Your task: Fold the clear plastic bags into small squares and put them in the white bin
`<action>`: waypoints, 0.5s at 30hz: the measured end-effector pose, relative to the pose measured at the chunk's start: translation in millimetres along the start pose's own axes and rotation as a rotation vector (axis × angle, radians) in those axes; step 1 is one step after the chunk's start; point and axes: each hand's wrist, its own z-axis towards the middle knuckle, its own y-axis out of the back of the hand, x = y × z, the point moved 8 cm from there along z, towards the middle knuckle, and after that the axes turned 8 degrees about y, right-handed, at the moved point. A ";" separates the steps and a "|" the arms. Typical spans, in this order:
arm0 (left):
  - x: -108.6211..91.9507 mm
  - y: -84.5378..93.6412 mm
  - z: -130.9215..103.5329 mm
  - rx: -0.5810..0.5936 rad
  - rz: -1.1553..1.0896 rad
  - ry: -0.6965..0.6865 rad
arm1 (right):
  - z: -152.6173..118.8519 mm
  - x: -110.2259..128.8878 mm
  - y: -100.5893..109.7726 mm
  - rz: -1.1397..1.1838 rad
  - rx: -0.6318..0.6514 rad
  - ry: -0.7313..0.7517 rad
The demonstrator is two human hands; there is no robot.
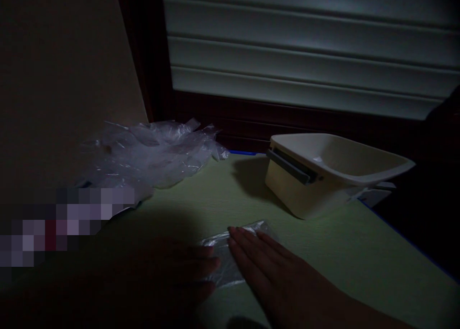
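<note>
A folded clear plastic bag [230, 264] lies flat on the pale green tabletop [201, 202] in front of me. My right hand [271, 266] rests on its right side, fingers stretched out side by side. At its left edge, my left hand [183, 271] touches it with the fingertips, fingers straight and slightly apart. Deep shadow hides most of the left hand and its forearm. Neither hand grips anything.
A heap of crumpled clear plastic bags [154, 152] lies at the back left. At the back right stands a cream plastic bin [305, 190] with a grey handle, near the table's blue edge. Behind is a slatted shutter [287, 46] in a dark frame. The lower left is pixelated.
</note>
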 end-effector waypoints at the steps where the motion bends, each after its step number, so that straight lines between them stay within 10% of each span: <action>1: -0.7 2.4 0.9 -0.034 -0.022 -0.030 | -4.7 -2.0 4.0 -0.017 -0.003 -0.014; 15: -4.5 2.1 1.6 -0.046 0.026 -0.015 | -18.3 -20.3 38.8 -0.267 -0.133 -0.207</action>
